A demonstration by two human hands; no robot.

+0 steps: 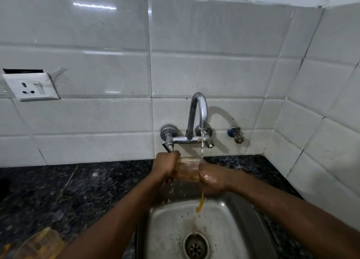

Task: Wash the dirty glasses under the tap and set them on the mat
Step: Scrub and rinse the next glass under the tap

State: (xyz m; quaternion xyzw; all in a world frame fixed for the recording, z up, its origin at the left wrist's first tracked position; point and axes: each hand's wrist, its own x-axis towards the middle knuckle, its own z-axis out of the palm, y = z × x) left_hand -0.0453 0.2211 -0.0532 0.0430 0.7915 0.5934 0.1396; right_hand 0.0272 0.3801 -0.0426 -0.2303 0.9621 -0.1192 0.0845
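A clear glass lies sideways between my two hands, over the back of the steel sink. My left hand grips its left end. My right hand is wet and closes around its right end, right where water from the chrome tap lands. Orange-tinted water runs down from the glass into the sink. Another dirty glass with orange residue stands on the dark counter at the lower left. No mat is in view.
The sink drain sits at the bottom centre. Dark granite counter surrounds the sink. Tap valves project from the white tiled wall, with a small brass valve to their right. A wall socket is at the left.
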